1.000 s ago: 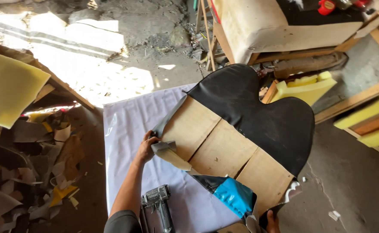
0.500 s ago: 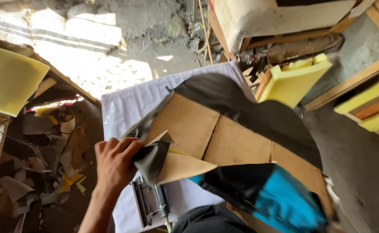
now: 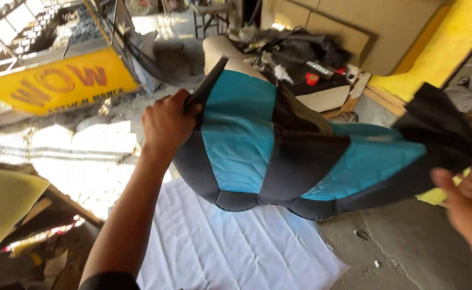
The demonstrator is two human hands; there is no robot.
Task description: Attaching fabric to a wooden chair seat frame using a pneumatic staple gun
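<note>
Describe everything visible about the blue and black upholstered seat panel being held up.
The seat panel is a broad, rounded cushion covered in turquoise quilted fabric crossed by black bands, with a black border along its lower edge. The covering looks like stitched vinyl or leatherette. It is held in the air, upholstered face toward the camera, above a white cloth spread on the floor. The left hand grips its upper left edge. The right hand is at its right end, blurred, so contact is unclear.

The turquoise-and-black quilted seat cover [image 3: 279, 145] hangs lifted above the white sheet, padded face showing.
</note>
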